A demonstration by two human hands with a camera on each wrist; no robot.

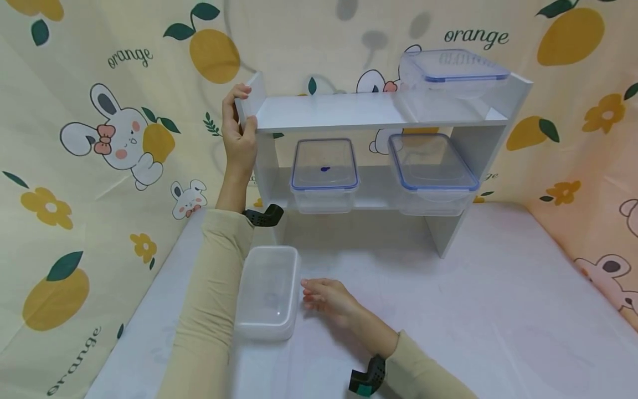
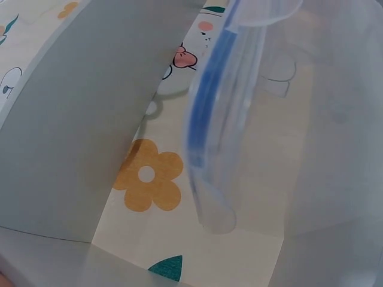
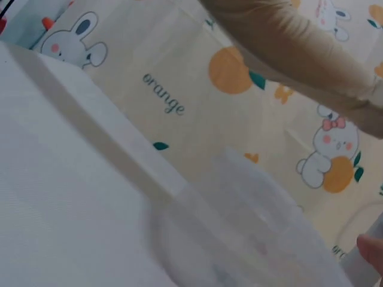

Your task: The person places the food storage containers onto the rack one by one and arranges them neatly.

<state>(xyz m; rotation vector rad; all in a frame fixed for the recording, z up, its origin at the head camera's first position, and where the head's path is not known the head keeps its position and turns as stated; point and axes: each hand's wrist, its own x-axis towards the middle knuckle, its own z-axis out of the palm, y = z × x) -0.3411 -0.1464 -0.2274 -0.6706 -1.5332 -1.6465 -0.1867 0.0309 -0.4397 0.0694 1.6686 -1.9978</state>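
My left hand (image 1: 240, 130) grips the top of the left side panel of a white shelf unit (image 1: 329, 112), fingers bent over its edge. On the table, below that arm, sits a clear plastic food container (image 1: 269, 288) with no blue-rimmed lid visible. My right hand (image 1: 331, 302) is beside the container's right side, fingers loosely bent and holding nothing; whether the fingertips touch it I cannot tell. On the middle shelf stand two clear containers with blue-rimmed lids, a left container (image 1: 325, 174) and a right container (image 1: 432, 172). In the left wrist view, a blue-sealed container (image 2: 209, 119) shows close up.
Another clear lidded container (image 1: 456, 72) stands on the top shelf at the right. The unit's right side panel (image 1: 478, 149) reaches down to the white table (image 1: 478, 310). Behind hangs a cloth (image 1: 124, 221) printed with oranges and rabbits.
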